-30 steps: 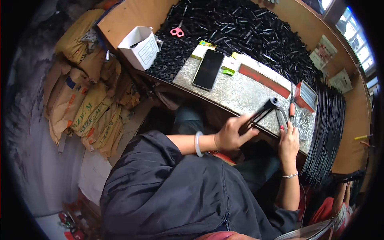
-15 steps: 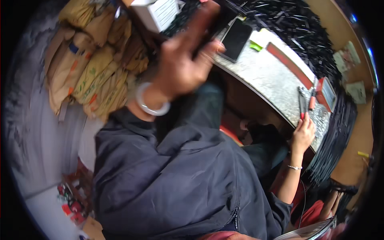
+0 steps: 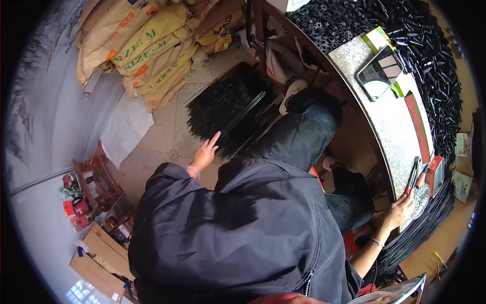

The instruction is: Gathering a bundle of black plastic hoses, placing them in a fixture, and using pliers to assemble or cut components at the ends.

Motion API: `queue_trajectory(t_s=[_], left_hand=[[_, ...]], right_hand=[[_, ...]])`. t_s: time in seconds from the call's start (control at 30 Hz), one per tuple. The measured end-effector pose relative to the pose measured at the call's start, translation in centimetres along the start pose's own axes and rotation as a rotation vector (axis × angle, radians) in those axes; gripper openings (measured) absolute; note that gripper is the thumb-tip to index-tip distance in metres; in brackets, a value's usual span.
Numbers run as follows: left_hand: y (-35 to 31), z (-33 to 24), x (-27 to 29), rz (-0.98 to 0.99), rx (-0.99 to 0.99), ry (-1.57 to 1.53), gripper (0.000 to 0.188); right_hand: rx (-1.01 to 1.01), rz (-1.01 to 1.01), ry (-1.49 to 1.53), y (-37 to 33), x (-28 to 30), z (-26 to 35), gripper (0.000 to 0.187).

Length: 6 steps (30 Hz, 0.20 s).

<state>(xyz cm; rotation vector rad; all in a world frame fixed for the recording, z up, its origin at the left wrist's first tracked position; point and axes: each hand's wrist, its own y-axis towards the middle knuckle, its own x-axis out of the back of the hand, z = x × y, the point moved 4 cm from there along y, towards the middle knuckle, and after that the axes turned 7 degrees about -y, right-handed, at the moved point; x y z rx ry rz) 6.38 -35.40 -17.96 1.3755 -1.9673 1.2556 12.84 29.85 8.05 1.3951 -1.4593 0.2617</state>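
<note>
My left hand [image 3: 204, 154] is lowered over the floor at the left, index finger stretched out, holding nothing that I can see. Its fingertips are at the near edge of a pile of long thin black rods [image 3: 228, 109]. At the right edge of the table, my right hand [image 3: 400, 212] is closed round the red handle end of a slim dark hand tool, perhaps pliers [image 3: 413, 173]. Beside that tool lies another red-handled tool [image 3: 421, 178], its kind unclear, next to a small red box [image 3: 434, 175].
The curved speckled tabletop [image 3: 392, 134] carries a phone [image 3: 379, 72] and a red strip [image 3: 417, 121]. Heaps of black parts [image 3: 425, 61] and more black rods [image 3: 430, 228] lie beyond. Brown sacks [image 3: 147, 45] are stacked far left. A wooden stool [image 3: 98, 182] and cardboard [image 3: 101, 253] stand nearer.
My left hand has come down from above the table's left side to the rods on the floor. The view has turned left. My right hand stays by the red-handled tool.
</note>
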Motion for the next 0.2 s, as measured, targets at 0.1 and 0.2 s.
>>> queue_trajectory(t_s=[0.1,0.2], left_hand=[[4.5,-2.7,3.0,-0.032,-0.031,0.273,0.081],[9.6,-3.6,3.4,-0.178,0.104,0.267,0.091]], right_hand=[[-0.022,0.041,-0.006,-0.1,0.8,0.0,0.031],[-0.016,0.046,0.035,0.2,1.3,-0.3,0.031]])
